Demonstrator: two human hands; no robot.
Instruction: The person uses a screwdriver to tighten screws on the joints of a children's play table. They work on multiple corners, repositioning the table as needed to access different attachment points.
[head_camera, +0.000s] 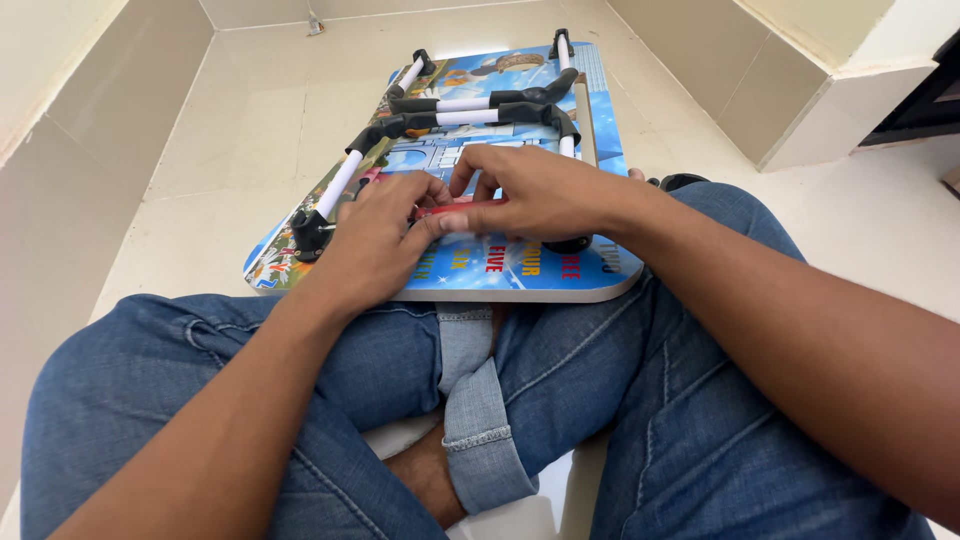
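A person sits cross-legged on a pale tiled floor (240, 130), blue jeans (620, 400) rolled at the cuff, with a folding lap table (520, 270) lying upside down across the knees and reaching out onto the floor ahead. The table's underside is printed in bright blues with coloured lettering and cartoon pictures.

Both hands meet over the table's near half, just back from its near edge. The left hand (375, 240) rests knuckles-up on the board with its fingers curled inward, thumb and forefinger closed on the left end of a slim red tool (470, 207). The right hand (535, 190) arches over the same tool from the other side, its fingertips pressed down upon it and its thumb tucked beneath. The tool lies roughly level with the table's near edge, between the two hands, and most of its length is hidden by the fingers; what kind of tool it is cannot be told.

Beyond the hands, the table's folded legs (470, 105), white tubes with black plastic joints, lie flat against the board, stretching from the left edge towards the far right corner. A black foot (310, 232) of one leg sits at the left edge, just beside the left hand. Cream tiled walls (90, 170) close in on both sides.
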